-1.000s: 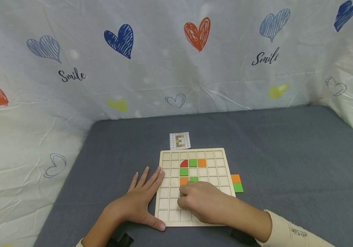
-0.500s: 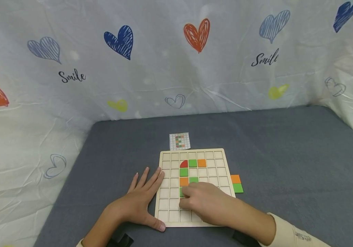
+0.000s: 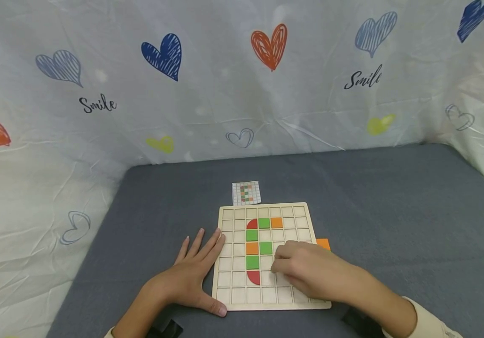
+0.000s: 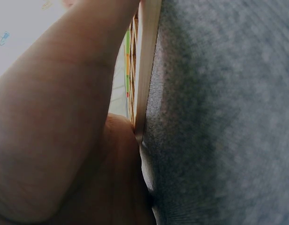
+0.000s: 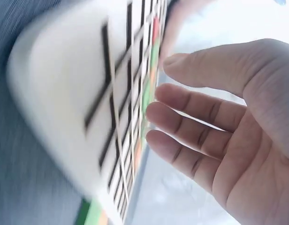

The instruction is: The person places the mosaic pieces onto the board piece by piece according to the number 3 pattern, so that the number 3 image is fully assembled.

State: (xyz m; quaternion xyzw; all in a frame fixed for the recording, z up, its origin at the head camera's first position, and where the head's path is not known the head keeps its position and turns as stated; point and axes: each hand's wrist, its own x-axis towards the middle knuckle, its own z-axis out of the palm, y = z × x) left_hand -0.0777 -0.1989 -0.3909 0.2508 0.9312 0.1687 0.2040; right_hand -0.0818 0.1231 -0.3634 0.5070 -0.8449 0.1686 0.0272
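Note:
A wooden grid board [image 3: 231, 280] lies in front of me in the head view. Red rounded pieces, green squares and orange squares fill some cells, among them a lower red rounded piece [image 3: 253, 278] under a green tile [image 3: 252, 262]. My left hand [image 3: 191, 280] has its fingers spread along the board's left edge, the thumb at the near left corner. Over the right half of the board is my right hand [image 3: 311, 271]. In the right wrist view its fingers [image 5: 175, 117] are loosely bent, apart from the thumb, with nothing between them.
A small printed card [image 3: 246, 193] with a coloured grid pattern lies behind the board. Beside its right edge an orange tile [image 3: 323, 243] shows, partly covered by the right arm. Grey cloth [image 3: 394, 211] covers the table, and a white curtain [image 3: 208, 108] hangs behind it.
My right hand has let go of the lower red rounded piece, now in its cell, and moved right. It uncovers that piece and the green tile above. The left hand stays put.

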